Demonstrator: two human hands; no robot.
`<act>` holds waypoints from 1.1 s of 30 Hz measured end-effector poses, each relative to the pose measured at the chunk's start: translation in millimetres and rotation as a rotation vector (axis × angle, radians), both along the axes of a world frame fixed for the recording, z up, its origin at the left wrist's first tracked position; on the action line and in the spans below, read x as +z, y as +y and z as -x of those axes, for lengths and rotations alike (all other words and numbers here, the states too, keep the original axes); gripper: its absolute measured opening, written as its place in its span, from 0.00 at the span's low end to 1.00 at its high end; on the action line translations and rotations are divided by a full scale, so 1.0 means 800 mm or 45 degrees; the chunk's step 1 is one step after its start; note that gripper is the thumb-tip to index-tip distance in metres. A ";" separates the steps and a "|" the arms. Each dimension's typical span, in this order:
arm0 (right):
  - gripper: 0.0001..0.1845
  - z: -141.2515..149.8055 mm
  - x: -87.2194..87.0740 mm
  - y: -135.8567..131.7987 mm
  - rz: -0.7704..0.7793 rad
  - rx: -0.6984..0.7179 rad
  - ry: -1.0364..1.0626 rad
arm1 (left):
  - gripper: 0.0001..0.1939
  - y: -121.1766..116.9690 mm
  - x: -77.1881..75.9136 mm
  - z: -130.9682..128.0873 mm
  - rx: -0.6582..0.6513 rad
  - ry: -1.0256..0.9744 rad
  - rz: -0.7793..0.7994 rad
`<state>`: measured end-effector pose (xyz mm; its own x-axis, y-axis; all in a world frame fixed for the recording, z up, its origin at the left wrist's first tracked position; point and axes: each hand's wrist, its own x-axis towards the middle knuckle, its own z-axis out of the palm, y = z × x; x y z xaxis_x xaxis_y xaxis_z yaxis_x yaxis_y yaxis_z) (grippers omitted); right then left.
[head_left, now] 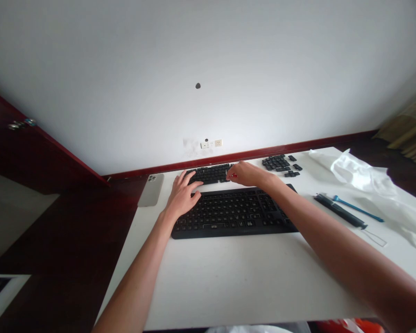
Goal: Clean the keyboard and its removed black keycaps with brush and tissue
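Observation:
A black keyboard [234, 213] lies flat on the white desk [235, 277], and a block of loose black keycaps [210, 174] sits just behind it. My left hand [182, 194] rests with spread fingers on the keyboard's back left area, touching the keycaps' left end. My right hand [247, 174] is over the keyboard's back edge, pinching a small red object [233, 175] at the keycaps' right end. The red object is mostly hidden by my fingers, so its kind is unclear. Another group of black keycaps [276, 163] lies to the right.
A silver smartphone [150, 190] lies face down at the desk's left edge. To the right lie a black tool [339, 211], a blue-handled tool [357, 208] and a crumpled white plastic sheet [357, 175]. A dark red skirting strip [242, 156] runs behind the desk.

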<state>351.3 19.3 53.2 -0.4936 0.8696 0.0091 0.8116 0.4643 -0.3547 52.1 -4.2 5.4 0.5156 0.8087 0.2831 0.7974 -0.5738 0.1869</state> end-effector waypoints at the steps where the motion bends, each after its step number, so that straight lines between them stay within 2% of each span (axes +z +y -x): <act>1: 0.18 0.000 0.002 0.000 -0.001 0.000 -0.003 | 0.19 0.000 0.000 0.000 0.001 -0.002 0.000; 10: 0.13 -0.040 0.024 0.006 0.050 -0.160 -0.156 | 0.19 0.000 -0.002 0.003 0.004 -0.039 0.012; 16: 0.11 -0.048 0.015 0.011 0.151 -0.179 -0.192 | 0.19 0.000 -0.001 0.005 0.013 -0.096 0.022; 28: 0.15 -0.037 0.003 0.016 0.093 -0.080 -0.147 | 0.16 0.000 0.004 0.006 0.005 -0.314 -0.059; 33: 0.15 -0.031 0.001 0.014 0.062 -0.036 -0.124 | 0.16 -0.003 0.011 0.004 -0.044 -0.472 0.091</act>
